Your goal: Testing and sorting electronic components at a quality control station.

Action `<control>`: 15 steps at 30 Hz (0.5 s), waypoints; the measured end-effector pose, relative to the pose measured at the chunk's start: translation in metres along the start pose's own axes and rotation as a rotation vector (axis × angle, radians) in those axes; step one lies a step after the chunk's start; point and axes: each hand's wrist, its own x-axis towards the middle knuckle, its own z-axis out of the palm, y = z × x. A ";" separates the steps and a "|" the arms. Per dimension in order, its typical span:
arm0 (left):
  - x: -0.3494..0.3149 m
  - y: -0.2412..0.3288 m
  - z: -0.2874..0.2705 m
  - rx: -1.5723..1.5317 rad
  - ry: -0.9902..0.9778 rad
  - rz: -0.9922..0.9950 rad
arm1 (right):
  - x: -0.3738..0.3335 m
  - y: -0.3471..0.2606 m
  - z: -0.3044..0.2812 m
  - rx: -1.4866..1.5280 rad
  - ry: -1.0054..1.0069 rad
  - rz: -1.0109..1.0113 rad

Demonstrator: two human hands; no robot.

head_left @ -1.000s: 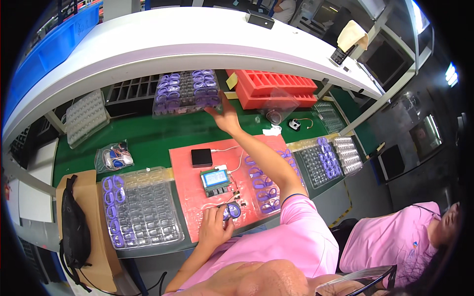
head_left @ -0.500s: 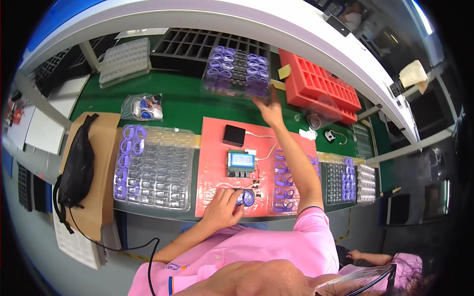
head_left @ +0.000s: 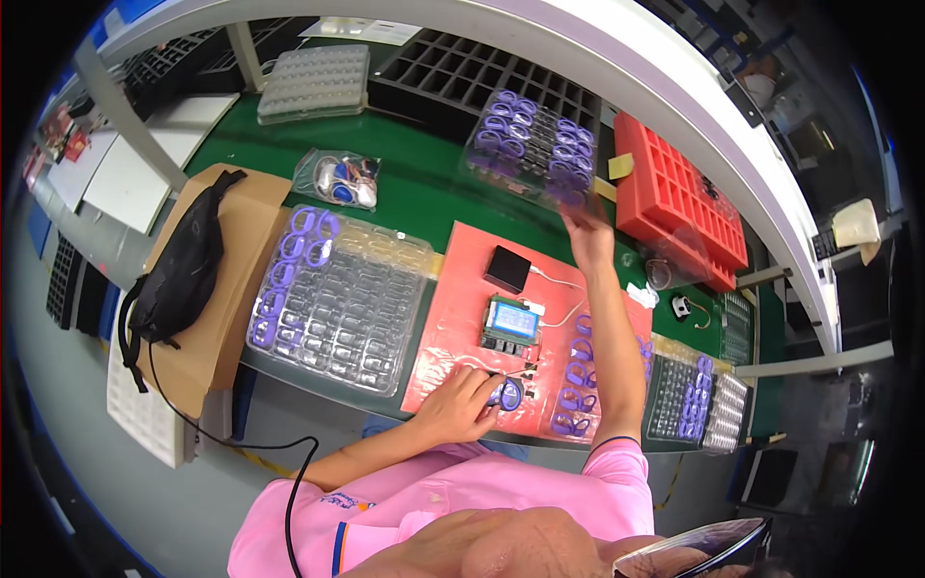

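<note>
- The left hand [head_left: 453, 405] is at the front part of a flat, glossy red mat [head_left: 467, 279], its thumb and fingers clamped on the left edge of a small purple-blue ring-shaped piece [head_left: 509, 393].
- That piece sits at the mat's near edge, just in front of a green circuit board with a lit blue-white screen [head_left: 512, 321].
- Behind the board is a square black box [head_left: 507, 269], with a thin white cable [head_left: 562, 280] running from its right side.
- The right hand [head_left: 591, 236] reaches far forward to the near right corner of a clear plastic tray [head_left: 496, 175] filled at both sides with purple loops; the hand is blurred, so whether its fingers are together or apart cannot be told.
- The right forearm passes over another clear tray of purple loops [head_left: 575, 395] on the right part of the mat.
- Left of the mat, on the green counter [head_left: 414, 183], lies a wide clear compartment tray [head_left: 361, 328], with purple loops along its left side.
- Right of the far tray stand red slotted bins [head_left: 631, 193].
</note>
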 end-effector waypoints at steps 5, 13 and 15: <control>0.002 -0.001 0.000 -0.023 -0.021 0.000 | 0.001 -0.002 -0.007 0.038 -0.011 -0.036; 0.002 0.000 -0.009 -0.211 0.109 -0.089 | -0.035 -0.019 -0.002 0.050 -0.169 -0.087; -0.005 -0.001 -0.009 -0.281 0.240 -0.149 | -0.058 -0.024 0.004 0.025 -0.146 -0.091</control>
